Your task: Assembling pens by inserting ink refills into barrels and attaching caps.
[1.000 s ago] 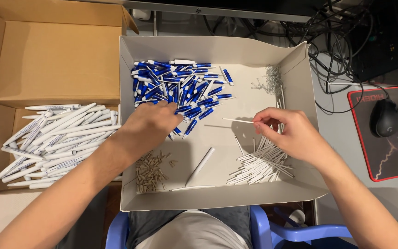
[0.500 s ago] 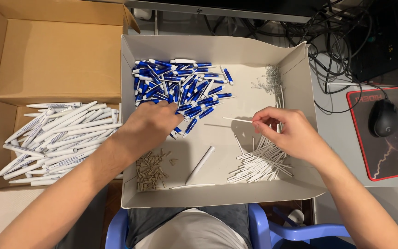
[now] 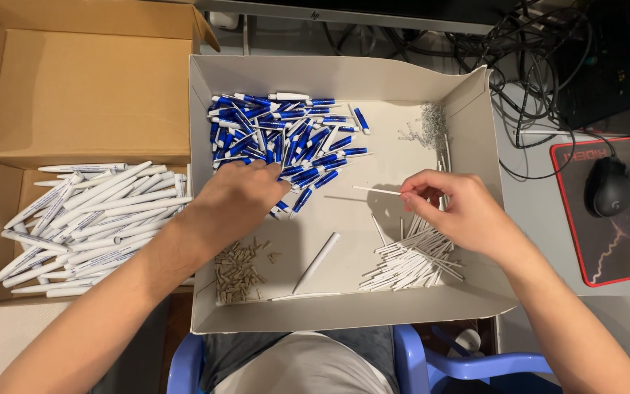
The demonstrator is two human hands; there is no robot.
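My left hand (image 3: 236, 198) reaches into the near edge of a heap of blue and white pen parts (image 3: 286, 138) inside a shallow white cardboard tray (image 3: 344, 310); its fingertips are hidden among the parts. My right hand (image 3: 455, 208) pinches a thin white refill (image 3: 375, 190) that points left, level above the tray floor. Below that hand lies a pile of thin white refills (image 3: 411, 257). A single white pen barrel (image 3: 316, 262) lies loose in the tray's middle. Small metal tips (image 3: 238, 268) are heaped at the near left, and small springs (image 3: 427, 125) at the far right.
A brown cardboard box (image 3: 82, 95) on the left holds several assembled white pens (image 3: 85, 222). A black mouse (image 3: 610, 186) sits on a red-edged mat (image 3: 625, 211) at the right. Tangled cables (image 3: 526, 66) lie behind the tray. A blue chair (image 3: 432, 361) is below.
Hardly anything differs; both hands keep their places, the left at the blue parts, the right holding the thin refill.
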